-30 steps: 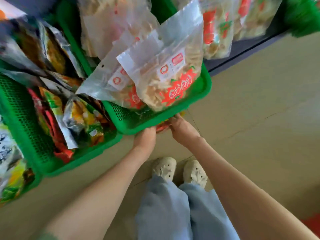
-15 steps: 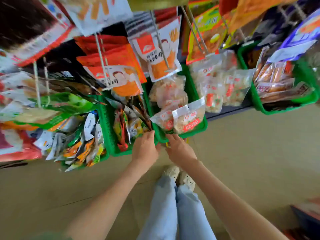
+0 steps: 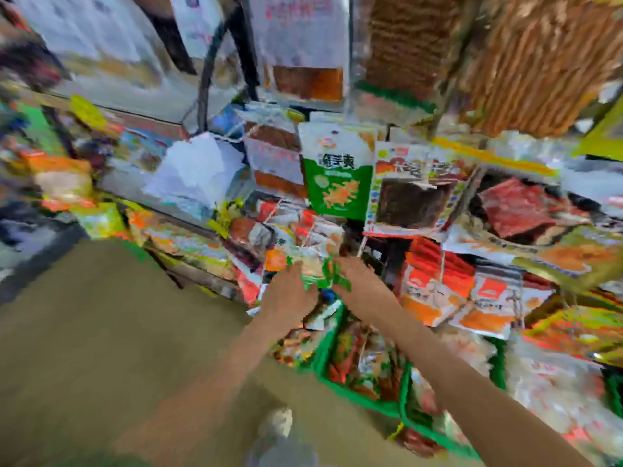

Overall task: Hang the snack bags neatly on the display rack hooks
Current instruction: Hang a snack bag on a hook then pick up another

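Grip of both left hand [image 3: 290, 293] and right hand [image 3: 359, 279] looks clamped on the snack bag [image 3: 315, 273], mid-scene below the green packet [image 3: 338, 178]; we should level its hole before hanging it.

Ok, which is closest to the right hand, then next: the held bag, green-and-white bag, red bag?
From the right hand:
1. held bag, touching the hand.
2. green-and-white bag, hanging above.
3. red bag, far right.
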Available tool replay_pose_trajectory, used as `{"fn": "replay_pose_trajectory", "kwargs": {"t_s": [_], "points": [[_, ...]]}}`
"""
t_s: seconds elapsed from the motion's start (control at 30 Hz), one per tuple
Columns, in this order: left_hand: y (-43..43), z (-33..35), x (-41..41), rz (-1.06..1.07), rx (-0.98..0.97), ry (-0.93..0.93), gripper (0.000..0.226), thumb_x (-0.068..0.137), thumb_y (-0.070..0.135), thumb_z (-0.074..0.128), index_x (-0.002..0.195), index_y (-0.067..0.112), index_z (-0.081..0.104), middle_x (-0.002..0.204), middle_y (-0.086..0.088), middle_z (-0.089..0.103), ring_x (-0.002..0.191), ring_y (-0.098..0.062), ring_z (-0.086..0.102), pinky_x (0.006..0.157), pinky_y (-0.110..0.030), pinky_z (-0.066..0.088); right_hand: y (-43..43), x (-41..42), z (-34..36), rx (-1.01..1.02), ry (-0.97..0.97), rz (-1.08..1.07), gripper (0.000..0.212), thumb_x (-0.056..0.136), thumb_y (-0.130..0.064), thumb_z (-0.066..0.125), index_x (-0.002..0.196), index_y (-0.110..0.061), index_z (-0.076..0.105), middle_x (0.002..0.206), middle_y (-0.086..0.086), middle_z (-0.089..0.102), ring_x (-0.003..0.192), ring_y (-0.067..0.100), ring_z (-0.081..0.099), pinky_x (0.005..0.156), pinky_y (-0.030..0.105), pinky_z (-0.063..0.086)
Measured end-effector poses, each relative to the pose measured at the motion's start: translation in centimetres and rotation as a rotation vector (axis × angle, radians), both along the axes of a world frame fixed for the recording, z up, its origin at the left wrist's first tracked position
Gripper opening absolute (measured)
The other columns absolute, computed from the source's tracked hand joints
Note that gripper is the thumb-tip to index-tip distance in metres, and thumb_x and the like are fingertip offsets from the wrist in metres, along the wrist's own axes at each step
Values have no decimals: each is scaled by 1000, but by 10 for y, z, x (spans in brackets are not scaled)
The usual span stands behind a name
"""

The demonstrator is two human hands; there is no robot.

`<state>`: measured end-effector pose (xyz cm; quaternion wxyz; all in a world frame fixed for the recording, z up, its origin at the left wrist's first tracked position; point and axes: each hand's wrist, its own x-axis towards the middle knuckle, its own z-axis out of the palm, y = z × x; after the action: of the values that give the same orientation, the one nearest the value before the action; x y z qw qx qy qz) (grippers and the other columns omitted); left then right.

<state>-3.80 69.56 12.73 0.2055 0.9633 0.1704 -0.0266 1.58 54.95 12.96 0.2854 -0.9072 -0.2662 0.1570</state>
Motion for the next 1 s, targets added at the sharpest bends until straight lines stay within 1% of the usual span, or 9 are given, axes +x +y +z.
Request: {"fn": "replay_pose_trajectory", "kwargs": {"t_s": [0.07, 0.2, 0.33, 0.47, 0.6, 0.67, 0.8, 0.87, 1.0], "points": [[58, 10, 2, 71, -21, -15, 48, 91, 36, 50, 131, 10, 41, 125, -11, 53, 116, -30, 51, 90, -40, 43, 53, 13, 7, -29, -17, 56, 56, 92, -19, 51, 144, -16, 28, 148, 5, 31, 134, 22, 35, 107, 29, 26], [160, 22, 11, 155, -35, -38, 43, 92, 35, 50, 128, 12, 41, 122, -12, 53, 114, -31, 51, 91, -39, 41, 153, 36, 12, 0, 44, 9, 56, 93, -21, 52, 143, -14, 29, 147, 8, 33, 134, 22, 33, 105, 27, 27], [218, 17, 26, 135, -78, -3, 32, 91, 35, 49, 117, 15, 48, 116, -7, 56, 110, -28, 53, 88, -39, 44, 212, 51, 7, -27, 161, -9, 47, 92, -14, 53, 136, -4, 37, 133, 18, 46, 122, 31, 45, 94, 30, 34], [235, -1, 50, 158, -113, 32, 35, 93, 35, 49, 118, 10, 48, 114, -10, 58, 107, -27, 55, 85, -36, 43, 234, 65, -2, -20, 219, -81, 44, 92, -13, 52, 134, -8, 39, 129, 20, 49, 112, 33, 52, 92, 39, 42], [235, -13, 78, 149, -76, 76, 48, 94, 47, 45, 114, 4, 48, 92, -9, 61, 87, -24, 58, 63, -27, 39, 237, 71, -7, -35, 235, -65, 39, 92, -13, 50, 131, -10, 44, 130, 18, 48, 110, 28, 53, 86, 30, 42], [237, -19, 91, 221, -149, 69, 49, 93, 49, 46, 106, 2, 51, 81, -9, 59, 74, -24, 58, 55, -27, 37, 236, 74, -9, -35, 256, -54, 38, 92, -17, 50, 130, -13, 46, 132, 11, 45, 108, 23, 53, 88, 27, 40], [246, -24, 105, 239, -136, 64, 37, 97, 37, 42, 80, 7, 54, 68, -7, 55, 72, -28, 61, 57, -30, 44, 232, 82, -10, -52, 275, -45, 32, 93, -19, 50, 123, -11, 52, 126, 9, 50, 108, 23, 52, 87, 26, 39], [248, -22, 109, 153, -128, 71, 37, 99, 27, 38, 67, 11, 46, 60, -3, 44, 66, -25, 54, 53, -29, 38, 231, 85, -7, -49, 259, -27, 31, 93, -18, 49, 123, -10, 53, 126, 8, 51, 111, 23, 52, 88, 24, 37], [243, -9, 112, 66, -239, 6, 32, 97, 20, 40, 67, 9, 44, 60, -3, 40, 55, -18, 43, 49, -27, 30, 238, 89, 1, 7, 244, -66, 37, 94, -16, 47, 131, -13, 47, 133, 6, 48, 115, 22, 50, 88, 22, 35]]}}
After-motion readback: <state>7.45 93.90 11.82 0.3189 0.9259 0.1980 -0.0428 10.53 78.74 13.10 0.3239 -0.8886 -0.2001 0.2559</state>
